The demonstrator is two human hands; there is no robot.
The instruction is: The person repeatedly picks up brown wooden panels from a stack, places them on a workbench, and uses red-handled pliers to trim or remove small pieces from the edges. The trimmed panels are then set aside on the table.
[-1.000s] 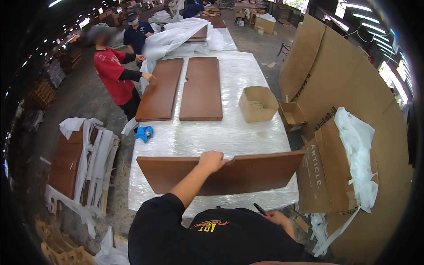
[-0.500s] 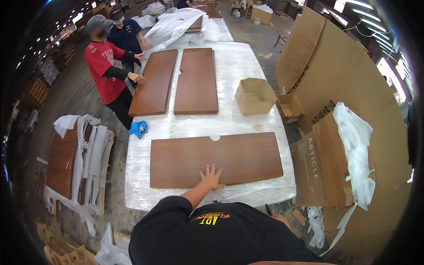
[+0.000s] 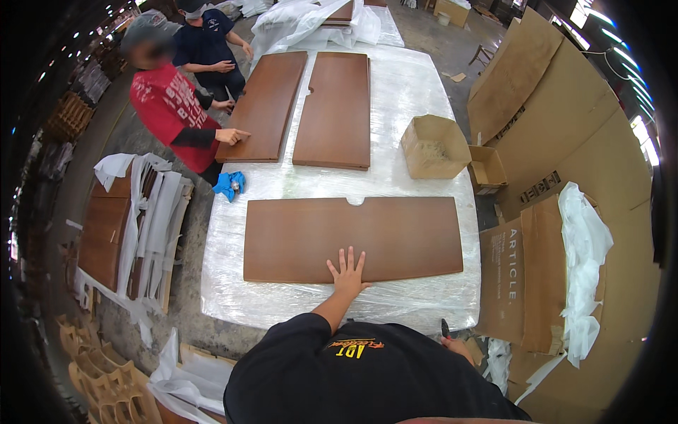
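One brown panel, earlier upright, lies flat under the splayed left hand; the right hand grips a tool.

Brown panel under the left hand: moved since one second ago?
Yes: the brown panel has tipped forward, from tilted up to flat on the wrapped table.

On the table, behind one panel, other panels lie left of a box.
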